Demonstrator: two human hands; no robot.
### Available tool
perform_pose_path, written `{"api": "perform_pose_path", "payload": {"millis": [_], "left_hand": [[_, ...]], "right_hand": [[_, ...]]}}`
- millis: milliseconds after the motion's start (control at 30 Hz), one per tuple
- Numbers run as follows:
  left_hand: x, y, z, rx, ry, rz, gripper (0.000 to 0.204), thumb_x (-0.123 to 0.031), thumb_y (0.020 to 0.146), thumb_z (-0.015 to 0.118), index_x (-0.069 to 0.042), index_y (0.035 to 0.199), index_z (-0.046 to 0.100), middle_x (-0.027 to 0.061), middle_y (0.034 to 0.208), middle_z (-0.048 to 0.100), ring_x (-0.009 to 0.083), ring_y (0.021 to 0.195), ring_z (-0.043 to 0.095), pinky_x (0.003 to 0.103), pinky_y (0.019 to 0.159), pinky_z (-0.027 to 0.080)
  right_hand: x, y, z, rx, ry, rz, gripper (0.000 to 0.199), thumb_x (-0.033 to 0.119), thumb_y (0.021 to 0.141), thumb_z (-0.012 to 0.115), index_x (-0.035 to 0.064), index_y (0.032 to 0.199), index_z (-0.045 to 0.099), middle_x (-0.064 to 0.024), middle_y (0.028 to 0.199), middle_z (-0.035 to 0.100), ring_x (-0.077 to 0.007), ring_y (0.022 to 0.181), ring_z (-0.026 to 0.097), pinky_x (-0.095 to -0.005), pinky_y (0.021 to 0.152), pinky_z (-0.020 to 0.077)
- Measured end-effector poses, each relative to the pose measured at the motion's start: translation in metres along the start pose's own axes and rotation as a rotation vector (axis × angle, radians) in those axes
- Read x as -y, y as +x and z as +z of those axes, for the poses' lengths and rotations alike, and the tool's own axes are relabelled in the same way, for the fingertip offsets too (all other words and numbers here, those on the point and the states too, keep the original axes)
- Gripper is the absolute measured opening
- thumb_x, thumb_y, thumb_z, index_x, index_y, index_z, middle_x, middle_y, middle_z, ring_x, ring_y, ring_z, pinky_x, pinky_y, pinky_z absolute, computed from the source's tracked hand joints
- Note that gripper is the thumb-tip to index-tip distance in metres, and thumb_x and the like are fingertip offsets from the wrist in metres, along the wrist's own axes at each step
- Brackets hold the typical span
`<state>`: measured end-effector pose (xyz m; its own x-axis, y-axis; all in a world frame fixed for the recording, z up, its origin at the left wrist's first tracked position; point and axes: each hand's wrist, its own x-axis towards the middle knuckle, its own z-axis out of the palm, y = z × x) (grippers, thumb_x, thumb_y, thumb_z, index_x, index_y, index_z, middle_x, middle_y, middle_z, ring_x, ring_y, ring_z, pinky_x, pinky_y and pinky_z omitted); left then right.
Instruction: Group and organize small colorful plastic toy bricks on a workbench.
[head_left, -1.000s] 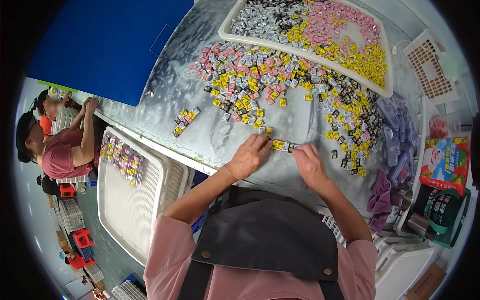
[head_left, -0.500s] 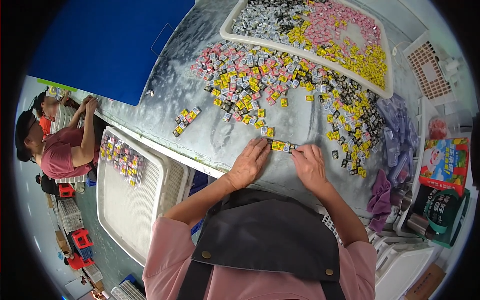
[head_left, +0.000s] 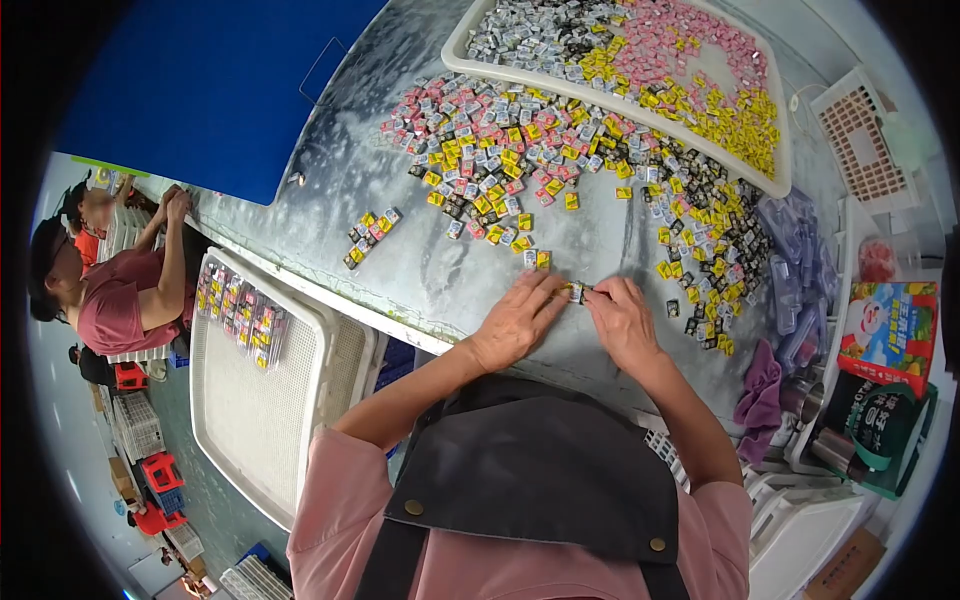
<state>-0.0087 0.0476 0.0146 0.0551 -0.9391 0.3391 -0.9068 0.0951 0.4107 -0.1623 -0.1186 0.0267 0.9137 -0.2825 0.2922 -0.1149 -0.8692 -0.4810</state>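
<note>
My left hand (head_left: 520, 322) lies over most of a short row of small wrapped blocks (head_left: 577, 293), its fingers curved onto them. Only the right end of the row shows, with yellow, white and black pieces. My right hand (head_left: 625, 322) pinches that right end between thumb and fingers. Just beyond the left fingertips sits a pair of blocks (head_left: 537, 260), white and yellow. Farther off, a loose pile of such blocks (head_left: 490, 150) in pink, white, yellow and black spreads over the grey table (head_left: 420, 270). A small separate group (head_left: 372, 237) lies to the left.
A white tray (head_left: 620, 108) of blocks sorted by colour stands at the back. At right are clear plastic cases (head_left: 795, 250), a purple cloth (head_left: 760, 400) and a metal cup (head_left: 803, 398). Left, a white mesh tray (head_left: 265, 430) holds filled packs. A co-worker (head_left: 130, 290) sits beyond.
My left hand has slid right along the row, covering more of it and closing the gap to my right hand. The right hand's fingers are bent more at the row's end.
</note>
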Motion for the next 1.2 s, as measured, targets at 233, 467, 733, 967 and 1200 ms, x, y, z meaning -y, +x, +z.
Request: {"api": "perform_pose_path", "payload": {"millis": [233,467,733,967,1200], "left_hand": [[0.003,0.001,0.012,0.022,-0.036,-0.008,0.051,-0.006,0.083,0.059,0.008,0.132,0.055,0.0239,0.136,0.049,0.0415,0.129,0.048,0.049,0.111,0.04],[0.001,0.001,0.013,-0.031,-0.046,-0.024,0.043,-0.004,0.083,0.068,0.005,0.125,0.061,0.0204,0.132,0.054,0.0398,0.126,0.052,0.046,0.106,0.045],[0.003,-0.002,0.016,-0.044,-0.015,-0.015,0.045,-0.005,0.082,0.068,0.004,0.125,0.061,0.0196,0.133,0.054,0.0392,0.127,0.052,0.046,0.106,0.046],[0.001,-0.005,0.023,-0.08,-0.019,0.003,0.048,-0.006,0.082,0.064,0.004,0.128,0.059,0.0208,0.132,0.052,0.0404,0.126,0.052,0.048,0.105,0.046],[-0.004,-0.004,0.019,-0.111,-0.008,-0.008,0.048,-0.004,0.08,0.065,0.005,0.126,0.059,0.0198,0.125,0.054,0.0396,0.121,0.054,0.048,0.103,0.047]], "right_hand": [[-0.005,0.011,-0.005,0.085,0.082,-0.006,0.016,0.001,0.081,0.072,-0.0014,0.096,0.069,-0.0118,0.096,0.061,-0.0308,0.091,0.06,-0.0409,0.079,0.0502],[0.008,0.011,0.002,0.239,-0.357,-0.182,0.017,0.003,0.075,0.061,0.0005,0.091,0.066,-0.0122,0.094,0.057,-0.0288,0.094,0.057,-0.0395,0.086,0.0486],[0.002,0.02,-0.001,0.234,-0.125,0.002,0.034,0.003,0.08,0.067,0.005,0.114,0.067,-0.0113,0.098,0.055,-0.0308,0.097,0.056,-0.0422,0.086,0.0484],[0.0,0.029,-0.011,0.344,0.059,0.089,0.033,-0.002,0.079,0.069,0.0058,0.111,0.065,-0.0115,0.103,0.057,-0.0333,0.105,0.057,-0.0443,0.09,0.0481],[0.001,0.035,-0.012,0.395,0.062,0.109,0.027,-0.001,0.081,0.068,0.0047,0.106,0.063,-0.0124,0.105,0.059,-0.0345,0.102,0.058,-0.0454,0.089,0.0477]]}}
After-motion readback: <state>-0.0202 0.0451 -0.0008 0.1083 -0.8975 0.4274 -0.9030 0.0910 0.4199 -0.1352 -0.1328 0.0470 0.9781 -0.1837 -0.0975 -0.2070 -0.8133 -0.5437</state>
